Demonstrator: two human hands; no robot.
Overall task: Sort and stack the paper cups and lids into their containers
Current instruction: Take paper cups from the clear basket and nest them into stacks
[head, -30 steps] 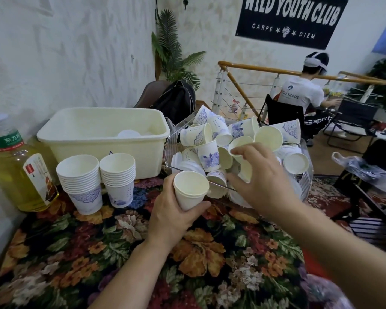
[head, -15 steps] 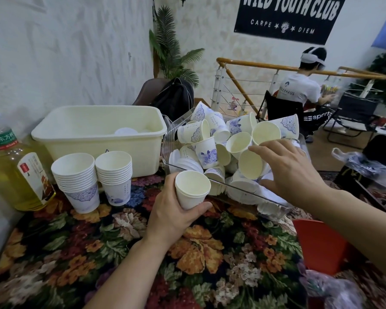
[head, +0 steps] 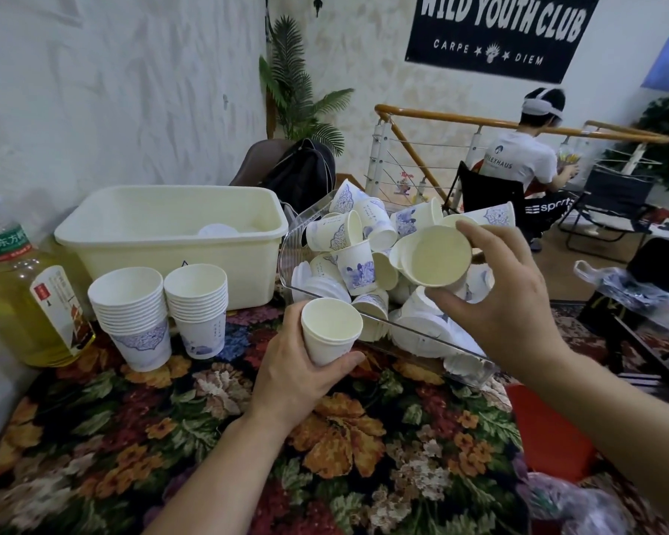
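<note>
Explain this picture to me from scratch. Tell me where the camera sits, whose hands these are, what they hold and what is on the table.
There is no machine here. The one picture comes from a wide-angle camera worn on a person's head, looking forward and down, so the two bare arms are that person's own. The left hand grips a small stack of paper cups. The right hand pinches a single cup, tilted with its mouth toward the camera, above a clear bin heaped with loose cups and white lids. On the flowered tablecloth stand two finished cup stacks, a cream tub and a bottle of yellow liquid. Another person sits in the background.
</note>
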